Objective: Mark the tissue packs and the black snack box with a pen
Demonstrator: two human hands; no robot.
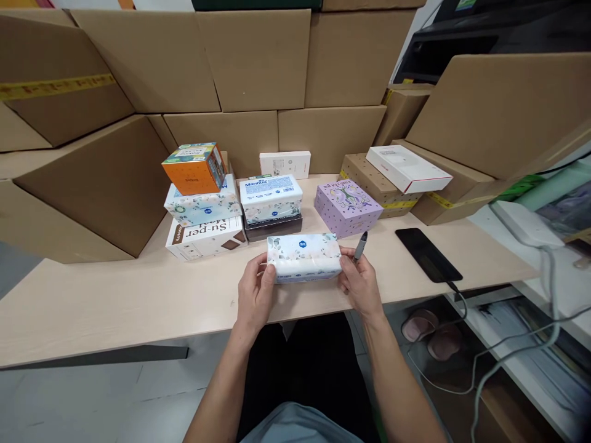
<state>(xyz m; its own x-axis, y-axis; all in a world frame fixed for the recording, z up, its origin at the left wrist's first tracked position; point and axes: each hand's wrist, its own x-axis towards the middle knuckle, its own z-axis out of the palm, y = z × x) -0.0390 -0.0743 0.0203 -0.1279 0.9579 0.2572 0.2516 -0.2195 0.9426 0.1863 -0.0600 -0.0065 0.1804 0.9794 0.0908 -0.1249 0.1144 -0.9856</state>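
Observation:
A soft white tissue pack [305,257] with a floral print lies near the front edge of the pale wooden table [115,301], held between both hands. My left hand [256,294] grips its left end with the fingers curled round it. My right hand [359,283] presses the pack's right end and also holds a grey marker pen [361,245], tip pointing up and away. Just behind the pack stands another tissue pack [270,197] on a dark box.
On the left is a stack: orange box [194,167], floral tissue pack [203,206], white "Su-per" box [206,238]. A purple box [347,207], a white box [285,163] and a black phone [428,254] with cable sit nearby. Cardboard cartons [258,58] wall the back and sides.

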